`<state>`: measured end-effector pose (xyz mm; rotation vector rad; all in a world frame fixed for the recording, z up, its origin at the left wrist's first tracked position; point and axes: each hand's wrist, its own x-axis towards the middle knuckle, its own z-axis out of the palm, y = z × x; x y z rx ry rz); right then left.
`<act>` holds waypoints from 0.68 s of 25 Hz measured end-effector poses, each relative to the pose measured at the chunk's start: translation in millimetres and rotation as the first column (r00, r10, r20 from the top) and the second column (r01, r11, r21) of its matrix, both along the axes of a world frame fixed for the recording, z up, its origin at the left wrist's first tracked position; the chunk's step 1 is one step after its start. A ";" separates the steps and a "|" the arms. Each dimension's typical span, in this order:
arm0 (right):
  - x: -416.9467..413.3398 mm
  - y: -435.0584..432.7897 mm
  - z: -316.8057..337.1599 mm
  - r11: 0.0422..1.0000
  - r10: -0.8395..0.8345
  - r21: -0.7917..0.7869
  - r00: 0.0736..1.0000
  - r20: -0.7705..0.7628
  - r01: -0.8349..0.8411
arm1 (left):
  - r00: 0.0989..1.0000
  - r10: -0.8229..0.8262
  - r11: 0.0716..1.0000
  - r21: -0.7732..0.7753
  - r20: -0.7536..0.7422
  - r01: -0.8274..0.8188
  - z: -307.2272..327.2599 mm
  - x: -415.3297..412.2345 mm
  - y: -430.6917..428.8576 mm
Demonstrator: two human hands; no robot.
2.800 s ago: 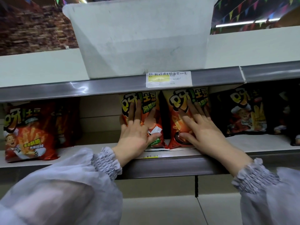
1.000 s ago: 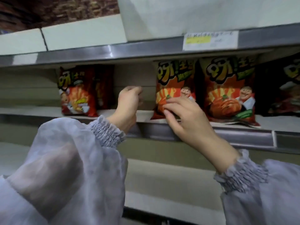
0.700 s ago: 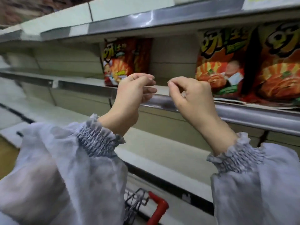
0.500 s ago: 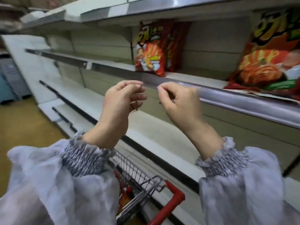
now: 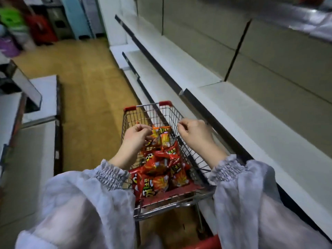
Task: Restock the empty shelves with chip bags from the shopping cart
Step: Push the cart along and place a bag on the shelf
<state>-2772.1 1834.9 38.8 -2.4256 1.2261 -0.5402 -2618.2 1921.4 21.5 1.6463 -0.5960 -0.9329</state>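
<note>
Head view: the shopping cart point(image 5: 149, 106) stands at the centre, its far wire rim with red corner caps at 12 o'clock from my hands and its red handle point(image 5: 206, 243) cut off at the bottom edge near 6 o'clock. The chip bags point(image 5: 158, 175) lie piled inside it, red ones toward me and an orange bag point(image 5: 164, 136) on top at the far end.

My left hand point(image 5: 136, 139) hangs over the cart's left side with its fingers curled in. Its fingertips overlap the orange bag's left edge, and I cannot tell whether they pinch it or only hover. My right hand point(image 5: 195, 133) is above the right rim, curled narrow with thumb against forefinger, holding nothing.

The cart's right side runs just beside the dark front edge of the low shelf point(image 5: 260, 126), whose white boards stretch from 12 to 4 o'clock; a higher shelf's metal lip point(image 5: 305, 18) crosses at 1 o'clock. To the left, from 9 to 11 o'clock, the yellow wooden floor point(image 5: 89, 87) lies open between the cart and a white counter point(image 5: 39, 153) at 9 o'clock.

My grey sleeves point(image 5: 80, 203) cover the cart's near corners and the nearest bags. The wheels are hidden. The coloured things point(image 5: 10, 17) at 11 o'clock are too blurred to name, and the print on the bags is hard to read.
</note>
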 end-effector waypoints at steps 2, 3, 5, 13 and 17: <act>5.6 -16.8 -34.6 0.996 -0.029 0.083 0.996 -0.082 0.035 | 0.998 0.044 0.995 0.091 0.043 -0.048 -33.1 23.3 -5.3; 6.4 -25.7 -52.6 0.990 -0.044 0.125 0.991 -0.125 0.059 | 0.995 0.070 0.987 0.139 0.067 -0.079 -48.0 33.0 -7.1; 2.0 -40.1 -83.6 0.973 -0.062 0.204 0.976 -0.210 0.106 | 0.989 0.118 0.966 0.220 0.094 -0.137 -71.8 44.6 -8.8; -15.6 -89.7 -156.4 0.944 -0.110 0.236 0.896 -0.430 0.229 | 0.947 0.132 0.827 0.495 0.292 -0.268 -148.6 60.0 -8.0; -30.8 -103.1 -184.8 0.906 -0.122 0.280 0.830 -0.544 0.317 | 0.912 0.080 0.655 0.668 0.402 -0.352 -184.2 58.5 10.7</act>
